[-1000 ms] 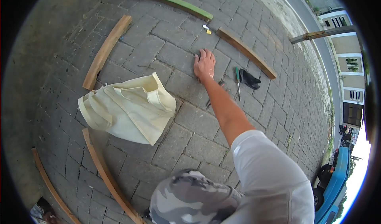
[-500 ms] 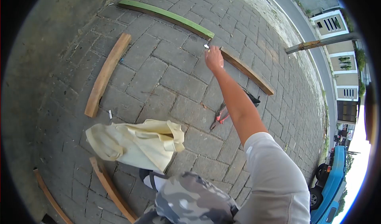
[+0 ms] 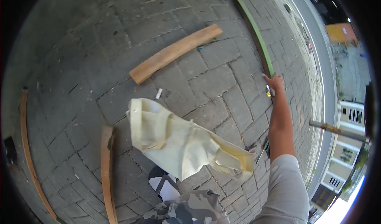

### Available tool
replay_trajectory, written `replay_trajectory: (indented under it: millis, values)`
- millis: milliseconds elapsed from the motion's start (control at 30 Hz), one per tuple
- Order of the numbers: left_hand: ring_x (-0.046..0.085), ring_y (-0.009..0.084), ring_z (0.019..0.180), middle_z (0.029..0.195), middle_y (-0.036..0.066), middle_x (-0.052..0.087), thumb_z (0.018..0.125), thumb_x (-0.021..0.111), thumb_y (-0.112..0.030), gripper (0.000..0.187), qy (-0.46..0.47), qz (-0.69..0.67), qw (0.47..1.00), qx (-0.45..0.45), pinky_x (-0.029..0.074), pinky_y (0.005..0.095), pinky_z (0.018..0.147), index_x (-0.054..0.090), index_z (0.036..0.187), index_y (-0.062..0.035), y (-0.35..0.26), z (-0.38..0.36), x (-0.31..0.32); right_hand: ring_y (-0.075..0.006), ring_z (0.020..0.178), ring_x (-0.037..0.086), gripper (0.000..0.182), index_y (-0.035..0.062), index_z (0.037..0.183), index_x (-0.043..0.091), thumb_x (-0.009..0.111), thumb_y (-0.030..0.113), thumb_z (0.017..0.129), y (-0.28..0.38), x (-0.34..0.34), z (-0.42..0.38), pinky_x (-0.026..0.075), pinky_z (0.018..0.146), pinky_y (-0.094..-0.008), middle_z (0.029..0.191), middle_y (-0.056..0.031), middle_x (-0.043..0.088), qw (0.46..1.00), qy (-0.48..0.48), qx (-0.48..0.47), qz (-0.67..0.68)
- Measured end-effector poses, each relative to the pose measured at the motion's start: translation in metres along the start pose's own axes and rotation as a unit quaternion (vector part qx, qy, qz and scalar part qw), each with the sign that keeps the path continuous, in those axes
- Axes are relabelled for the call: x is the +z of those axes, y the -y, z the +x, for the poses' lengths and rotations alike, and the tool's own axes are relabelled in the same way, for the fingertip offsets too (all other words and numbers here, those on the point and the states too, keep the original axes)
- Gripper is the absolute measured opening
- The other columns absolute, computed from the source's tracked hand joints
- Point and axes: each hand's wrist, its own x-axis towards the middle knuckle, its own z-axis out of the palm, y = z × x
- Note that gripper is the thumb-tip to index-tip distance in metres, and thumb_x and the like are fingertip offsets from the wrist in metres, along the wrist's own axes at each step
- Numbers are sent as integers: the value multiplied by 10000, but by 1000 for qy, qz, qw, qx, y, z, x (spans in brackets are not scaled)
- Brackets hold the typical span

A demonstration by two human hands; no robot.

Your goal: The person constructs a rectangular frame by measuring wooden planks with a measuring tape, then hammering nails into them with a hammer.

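Note:
My right hand is at the near end of a green-painted wooden beam, thumb on one side of it and fingers on the other. The beam lies on the paving. A small white and yellow scrap shows beside the wrist. My left hand is out of view. Across the lower middle, above my shoe, spreads a cream cloth with folds and a hemmed edge; what supports it is hidden. A brown wooden beam lies to the left of the green one.
Another brown beam lies at lower left, and a thin wooden strip beyond it. A small white piece rests on the paving. At right run a road and a leaning pole. Part of a dark tool shows beside my arm.
The view has turned, and my right hand has come onto the end of the green beam. The cream cloth has shifted right, covering the red-handled pliers; the short brown beam is now hidden.

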Motion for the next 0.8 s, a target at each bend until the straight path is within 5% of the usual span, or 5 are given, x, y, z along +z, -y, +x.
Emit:
replay_trajectory:
  millis: [233,333,567,667,800]
  values:
    - [690,376,1057,1172,253,692,877,692,-180,376,-93,-127,987,30,536,421,918,667,1196,17,26,-20,36,-390,988,725,921,-106,1249,628,737,692,803,-29,30,32,561,855,-462,1036,-275,729,979,39,-72,186]
    - [694,356,1048,1201,251,669,877,697,-202,364,-116,-308,944,-22,545,427,910,675,1175,7,40,-5,70,-417,966,718,775,-96,1186,653,592,619,893,-36,51,36,544,869,-522,980,-266,730,987,-53,-124,-83]
    - [488,476,1325,1479,319,433,900,658,-225,420,-305,-165,933,-92,428,497,1091,616,1254,-4,149,-103,259,-238,585,630,545,13,997,663,626,554,940,34,-12,-33,529,538,-382,800,-106,659,923,0,-46,382]
    - [414,492,1389,1520,323,377,892,660,-230,464,-264,-200,919,-213,372,501,1148,587,1299,-19,190,-165,366,-176,562,618,460,85,1008,646,687,537,939,60,-112,-113,487,472,-317,752,-49,628,671,232,-64,701]
    - [317,464,1468,1563,332,317,889,691,-274,550,-230,-295,849,-373,298,495,1211,562,1355,-11,171,-295,448,-134,589,605,330,126,994,620,734,432,945,89,-180,-215,483,498,-276,735,-1,599,587,227,-82,773]
